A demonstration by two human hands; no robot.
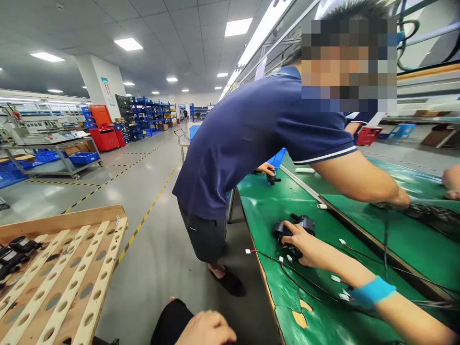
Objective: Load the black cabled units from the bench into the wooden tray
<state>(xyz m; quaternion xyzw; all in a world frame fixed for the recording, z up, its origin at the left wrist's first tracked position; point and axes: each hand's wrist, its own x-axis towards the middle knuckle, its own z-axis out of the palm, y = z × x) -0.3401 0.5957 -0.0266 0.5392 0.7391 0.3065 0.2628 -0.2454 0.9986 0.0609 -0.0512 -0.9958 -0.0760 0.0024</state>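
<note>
Right hand [305,244]: clasping a rounded glossy-black unit [307,223]
Left hand [208,328]: by my black-clad knee [170,318], grip unclear
White-plugged black cables [344,296]: might snag, tugging it

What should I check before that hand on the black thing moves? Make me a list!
1. Right hand on the black part: ok.
2. Grip firm: cannot tell from one picture.
3. Left hand off the green mat: ok, it's low, beside the table.
4. Blue-shirted co-worker's hand apart from the right hand: ok.
5. Every white plug on the mat: not ok, one pokes past the edge.
6. Mat whole: not ok, it's torn.
</note>
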